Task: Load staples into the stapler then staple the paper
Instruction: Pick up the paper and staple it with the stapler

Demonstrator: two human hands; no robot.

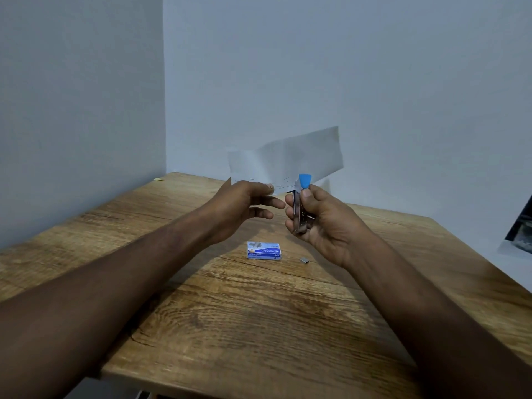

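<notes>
My left hand [244, 205] pinches the lower edge of a folded white paper [288, 159], held up above the table. Several staples show along that lower edge. My right hand [325, 223] grips a small metal stapler [300, 208] with a blue tip, held upright. Its blue tip touches the paper's lower edge just right of my left fingers. A blue and white staple box [264, 250] lies on the wooden table [230, 312] below my hands. A short loose strip of staples [304, 260] lies to the right of the box.
The table stands in a corner between two pale walls. A small yellow scrap [158, 179] lies at the table's far left edge by the wall. A dark object [521, 231] on a white surface shows at the right edge of view.
</notes>
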